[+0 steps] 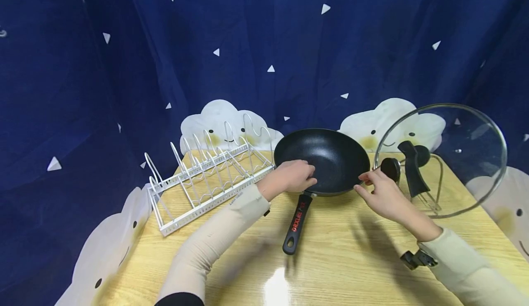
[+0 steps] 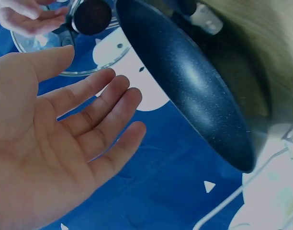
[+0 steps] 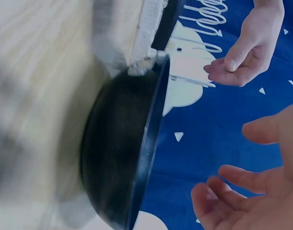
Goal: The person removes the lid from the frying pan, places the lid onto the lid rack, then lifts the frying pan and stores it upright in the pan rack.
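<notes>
A black frying pan (image 1: 326,159) rests on the table, its handle (image 1: 296,225) with red lettering toward the near edge. Over the pan's left part hovers my left hand (image 1: 294,175); in the left wrist view that hand (image 2: 74,120) has loosely extended fingers and holds nothing. My right hand (image 1: 382,193) is by the pan's right rim, beside the glass lid. From the right wrist view, the same hand (image 3: 252,177) is empty, its fingers slightly bent and apart from the pan (image 3: 122,143).
A white wire rack (image 1: 215,191) stands left of the pan. At right a glass lid (image 1: 467,177) with a metal rim and black knob (image 1: 390,169) stands upright, by a black curved piece (image 1: 413,170) and wire legs. A dark blue curtain (image 1: 289,30) hangs behind the wooden table (image 1: 343,264).
</notes>
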The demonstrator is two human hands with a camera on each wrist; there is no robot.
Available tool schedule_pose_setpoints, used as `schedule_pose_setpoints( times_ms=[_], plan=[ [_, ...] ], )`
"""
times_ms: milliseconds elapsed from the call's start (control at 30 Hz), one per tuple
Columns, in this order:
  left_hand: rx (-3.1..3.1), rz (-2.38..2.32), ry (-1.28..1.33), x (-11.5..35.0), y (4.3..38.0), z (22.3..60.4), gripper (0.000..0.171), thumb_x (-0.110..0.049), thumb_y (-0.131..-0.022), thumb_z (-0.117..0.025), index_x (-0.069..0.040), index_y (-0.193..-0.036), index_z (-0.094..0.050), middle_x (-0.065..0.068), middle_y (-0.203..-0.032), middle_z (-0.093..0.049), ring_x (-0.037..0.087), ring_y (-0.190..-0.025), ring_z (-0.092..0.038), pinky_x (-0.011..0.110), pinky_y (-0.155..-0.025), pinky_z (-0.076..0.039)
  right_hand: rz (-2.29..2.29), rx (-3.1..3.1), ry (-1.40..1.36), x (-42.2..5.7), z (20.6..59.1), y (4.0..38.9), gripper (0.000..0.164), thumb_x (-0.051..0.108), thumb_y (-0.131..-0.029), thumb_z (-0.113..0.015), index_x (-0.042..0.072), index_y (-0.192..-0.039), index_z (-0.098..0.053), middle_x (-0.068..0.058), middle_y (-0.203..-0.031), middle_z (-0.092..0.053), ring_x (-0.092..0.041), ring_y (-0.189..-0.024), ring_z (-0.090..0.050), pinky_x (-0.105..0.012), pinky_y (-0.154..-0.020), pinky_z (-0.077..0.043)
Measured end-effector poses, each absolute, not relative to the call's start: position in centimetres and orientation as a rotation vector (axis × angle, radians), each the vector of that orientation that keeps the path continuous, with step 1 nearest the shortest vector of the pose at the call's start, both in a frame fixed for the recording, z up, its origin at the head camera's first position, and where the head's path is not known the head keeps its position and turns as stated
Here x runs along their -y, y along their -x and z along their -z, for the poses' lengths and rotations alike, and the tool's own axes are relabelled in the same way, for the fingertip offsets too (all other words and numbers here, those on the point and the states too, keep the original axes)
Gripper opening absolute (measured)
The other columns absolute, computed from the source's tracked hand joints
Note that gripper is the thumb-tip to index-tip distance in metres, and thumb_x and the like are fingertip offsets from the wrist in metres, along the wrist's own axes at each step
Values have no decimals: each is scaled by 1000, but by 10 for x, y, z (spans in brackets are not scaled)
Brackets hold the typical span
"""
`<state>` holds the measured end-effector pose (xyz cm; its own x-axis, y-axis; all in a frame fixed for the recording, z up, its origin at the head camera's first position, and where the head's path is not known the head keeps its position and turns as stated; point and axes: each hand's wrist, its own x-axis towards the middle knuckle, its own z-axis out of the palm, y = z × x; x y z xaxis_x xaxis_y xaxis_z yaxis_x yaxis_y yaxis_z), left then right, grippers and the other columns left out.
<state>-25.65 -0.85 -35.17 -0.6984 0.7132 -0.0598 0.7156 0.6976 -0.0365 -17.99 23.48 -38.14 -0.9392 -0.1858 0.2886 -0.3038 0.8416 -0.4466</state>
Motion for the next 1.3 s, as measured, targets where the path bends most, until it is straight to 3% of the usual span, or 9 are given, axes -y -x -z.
schedule_pose_setpoints(
  times_ms=[67, 233, 333, 600, 800, 933, 1100, 1300],
  plan=[
    [-2871, 39, -1166, 16, 254, 357, 28, -40, -97, -49, -19, -79, -54, -4, -77, -52, 11, -69, -51, 28, -57, -43, -770, 2795, -399, -231, 386, 180, 26, 19, -93, -60, -5, -105, -60, -15, -95, -61, -31, -85, -60, -44, -68, -50],
    [-2907, -111, -1067, 34, 246, 373, 31, -38, -96, -52, -18, -72, -52, -4, -68, -51, 14, -61, -51, 30, -51, -42, -989, 2914, -393, -223, 399, 181, 24, 25, -97, -54, 2, -99, -61, -3, -75, -59, -18, -64, -55, -32, -55, -46],
    [-2896, -225, -995, 43, 240, 381, 32, -39, -96, -51, -17, -73, -53, -4, -66, -51, 14, -61, -51, 30, -52, -41, -1255, 2957, -351, -217, 407, 181, 26, 27, -99, -50, 3, -99, -60, -7, -75, -58, -19, -64, -56, -30, -52, -49],
    [-2809, -541, -811, 60, 227, 410, 37, -41, -98, -44, -12, -83, -61, -3, -67, -56, 15, -64, -54, 29, -60, -45, -1779, 2920, -276, -200, 424, 183, 30, 26, -99, -49, -2, -94, -56, -9, -79, -58, -22, -72, -60, -35, -57, -54],
    [-2543, -952, -599, 67, 212, 426, 43, -40, -100, -42, -3, -88, -60, 9, -68, -65, 29, -58, -65, 33, -51, -54, -1898, 2934, -250, -190, 433, 186, 36, 30, -99, -47, -5, -100, -57, -12, -85, -61, -30, -79, -63, -36, -60, -53],
    [-2416, -1102, -491, 68, 201, 433, 48, -39, -100, -41, 4, -95, -61, 15, -73, -67, 35, -66, -67, 42, -53, -56, -2004, 2926, -221, -180, 437, 188, 41, 31, -99, -46, -8, -105, -57, -11, -86, -62, -24, -77, -63, -33, -59, -52],
    [-2311, -1238, -362, 66, 188, 438, 47, -41, -98, -45, 1, -92, -64, 12, -69, -64, 32, -63, -66, 46, -55, -56, -2208, 2861, -95, -167, 446, 194, 47, 32, -99, -46, -12, -113, -52, -8, -89, -61, -16, -76, -62, -29, -60, -51],
    [-2112, -1425, -269, 65, 176, 446, 44, -40, -98, -46, 0, -96, -65, 10, -68, -60, 18, -53, -58, 33, -45, -53, -2455, 2741, -1, -156, 457, 198, 44, 35, -99, -45, -7, -107, -56, -4, -86, -62, -13, -74, -62, -24, -62, -49]
  ],
)
